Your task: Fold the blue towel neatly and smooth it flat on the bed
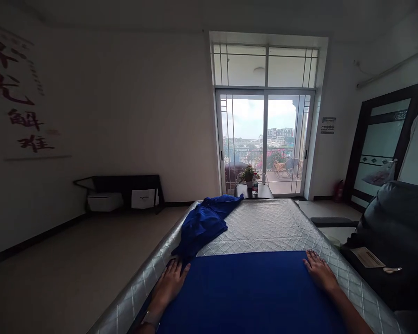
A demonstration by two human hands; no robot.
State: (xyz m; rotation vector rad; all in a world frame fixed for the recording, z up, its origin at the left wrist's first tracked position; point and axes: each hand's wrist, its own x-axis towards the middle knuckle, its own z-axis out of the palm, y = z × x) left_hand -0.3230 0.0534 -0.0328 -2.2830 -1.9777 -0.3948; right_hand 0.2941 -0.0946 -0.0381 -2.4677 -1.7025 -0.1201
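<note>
A smooth piece of blue cloth lies spread over the near part of a surface with a silver quilted cover. My left hand rests flat on the cloth's far left corner, fingers stretched out. At the far right corner lies my right hand, also flat with its fingers extended. Neither hand grips anything. Beyond my left hand, a crumpled blue cloth is heaped along the left edge of the cover, its near end close to my fingertips. The near edge of the spread cloth is out of view.
A black padded chair stands close on the right, with a tan card on it. Past the far end is a small table with a potted plant and a bottle. A low black bench stands by the left wall.
</note>
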